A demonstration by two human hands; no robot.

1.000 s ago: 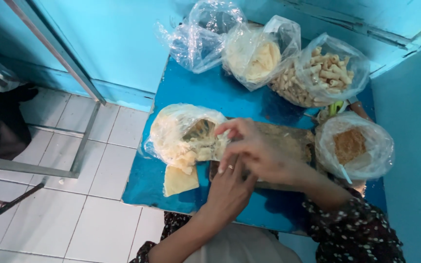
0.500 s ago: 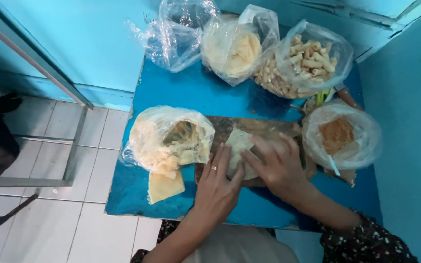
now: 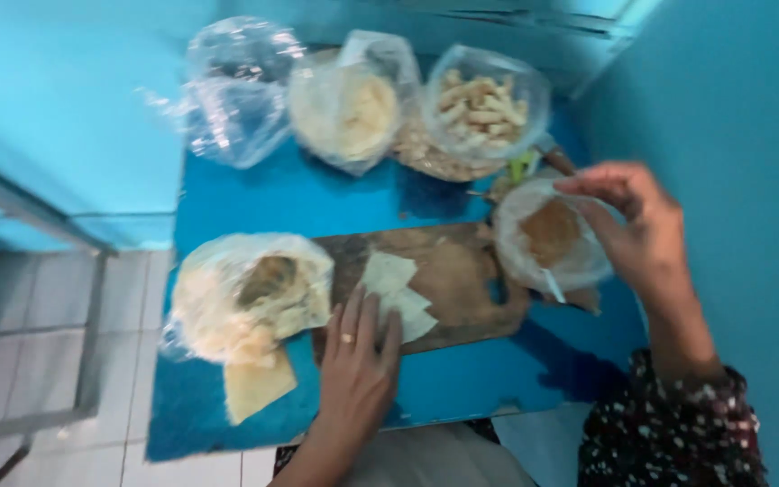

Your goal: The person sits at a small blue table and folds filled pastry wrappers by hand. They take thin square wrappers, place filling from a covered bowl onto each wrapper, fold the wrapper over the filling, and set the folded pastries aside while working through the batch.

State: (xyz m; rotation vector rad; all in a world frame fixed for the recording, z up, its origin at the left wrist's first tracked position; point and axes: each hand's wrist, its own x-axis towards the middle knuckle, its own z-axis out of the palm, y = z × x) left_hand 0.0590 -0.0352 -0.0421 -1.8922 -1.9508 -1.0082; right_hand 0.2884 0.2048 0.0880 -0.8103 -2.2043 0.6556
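My left hand (image 3: 358,361) lies flat and open on the thin pale wrapper (image 3: 396,290), on the wooden board (image 3: 462,280) near the tabletop's (image 3: 335,203) front edge. It looks soft, light, easy to tear; best lifted by an edge. My right hand (image 3: 637,225) pinches the rim of the bag of brown filling (image 3: 547,234) at the right edge.

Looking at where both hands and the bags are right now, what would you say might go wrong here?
The loose wrapper sheet near the blue table edge overhangs slightly and might slide to the floor. The right hand reaches the bag of brown filling, which sits near the table's side and could tip. The left hand pins only one end of the wrapper on the wooden board, so it may shift.
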